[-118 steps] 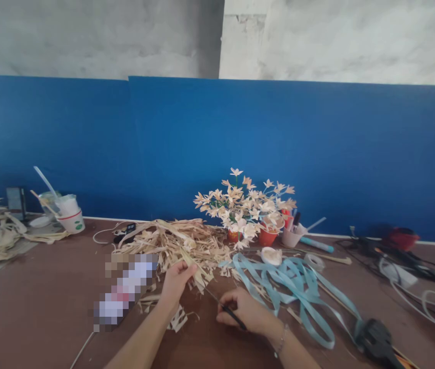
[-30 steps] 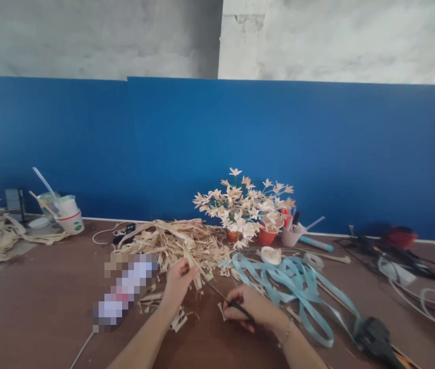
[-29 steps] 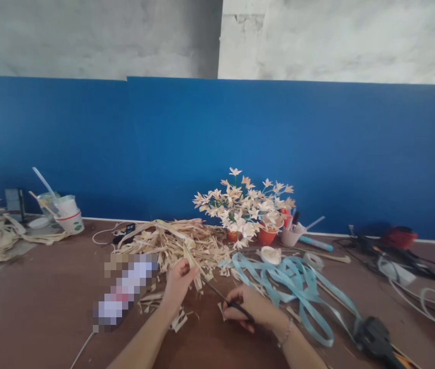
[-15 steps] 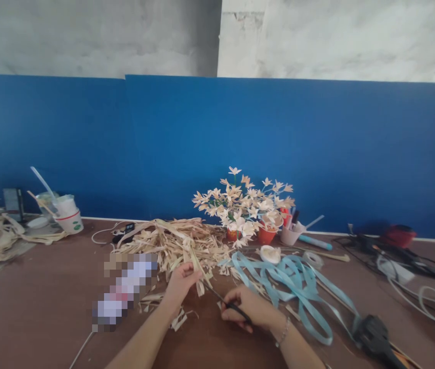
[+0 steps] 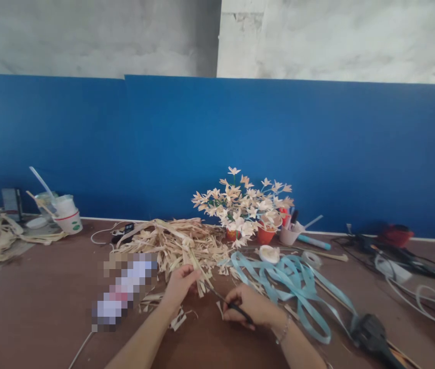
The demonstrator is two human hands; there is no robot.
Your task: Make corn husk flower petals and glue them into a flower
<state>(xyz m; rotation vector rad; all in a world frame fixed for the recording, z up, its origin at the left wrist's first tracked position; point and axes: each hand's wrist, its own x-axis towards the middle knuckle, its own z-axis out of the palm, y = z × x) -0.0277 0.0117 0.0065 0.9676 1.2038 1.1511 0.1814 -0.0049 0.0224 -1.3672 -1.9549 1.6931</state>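
Nearest on the brown table [image 5: 48, 302], the right hand [image 5: 242, 306] is closed around dark-handled scissors [image 5: 236, 309], their blades angled toward the left hand, while small husk scraps [image 5: 179, 320] lie between the forearms. A black tool [image 5: 369, 333] lies toward the table's near right corner. The left hand [image 5: 181, 284] pinches a pale husk strip [image 5: 197, 267] between thumb and fingers, just off the scissor tips — whether they touch is too small to tell. Light-blue ribbon [image 5: 305, 292] lies in loops to the right of the hands, and a husk pile [image 5: 156, 238] spreads beyond the left one, reaching toward the far edge. Along that edge stand husk flowers [image 5: 233, 193] over red pots [image 5: 266, 235] — then a blue panel [image 5: 202, 128], and a grey wall [image 5: 86, 36] behind it.
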